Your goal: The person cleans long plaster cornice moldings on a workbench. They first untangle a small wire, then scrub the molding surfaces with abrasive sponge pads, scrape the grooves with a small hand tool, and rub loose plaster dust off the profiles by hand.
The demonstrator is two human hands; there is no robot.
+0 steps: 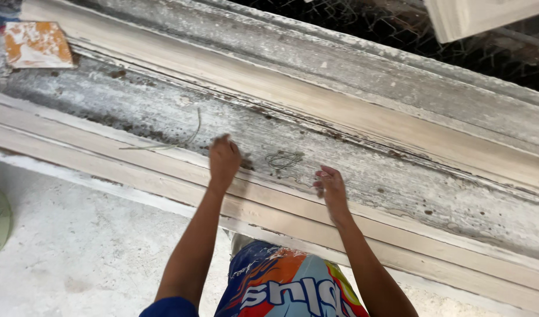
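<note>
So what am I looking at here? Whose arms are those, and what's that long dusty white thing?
The camera sits on a person's head and looks down, so the two arms are that person's own. The left hand and the right hand both reach onto a long white mould, a trough with raised wooden-looking edges, coated in chalky plaster dust. Between the hands lies a small tangle of thin fibre, and a longer loose strand lies to the left. The left hand is closed, maybe pinching something, but I can't tell what. The right hand's fingers are curled just above the surface and seem empty. At the top left lies an orange and white tile. The floor below is pale and dusty.
</note>
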